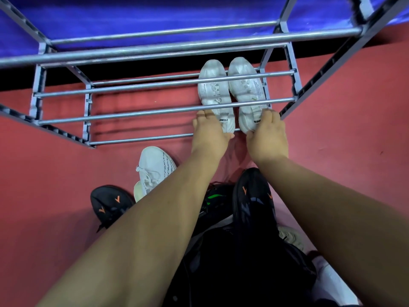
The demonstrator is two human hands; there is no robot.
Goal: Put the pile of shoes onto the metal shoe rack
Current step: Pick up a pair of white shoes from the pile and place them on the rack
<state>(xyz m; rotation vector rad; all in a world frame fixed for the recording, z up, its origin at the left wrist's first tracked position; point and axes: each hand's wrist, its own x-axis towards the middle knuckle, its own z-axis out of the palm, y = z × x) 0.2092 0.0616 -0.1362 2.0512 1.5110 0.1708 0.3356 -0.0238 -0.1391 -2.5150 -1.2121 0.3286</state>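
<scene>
Two white sneakers lie side by side on the lowest tier of the grey metal shoe rack (141, 113), toes pointing away from me. My left hand (210, 134) grips the heel of the left white sneaker (213, 89). My right hand (266, 138) grips the heel of the right white sneaker (245, 89). Loose shoes lie on the floor close to me: a white knit sneaker (155, 168), a black shoe with orange marks (109, 202), a second black shoe with orange marks (253, 202) and a black shoe with green trim (215, 199) partly hidden under my left forearm.
The rack's upper bars cross above the sneakers. The left stretch of the lowest tier holds nothing. A blue fabric surface (155, 12) lies behind the rack. The floor (44, 196) is red. A beige shoe (291, 237) peeks out beside my right forearm.
</scene>
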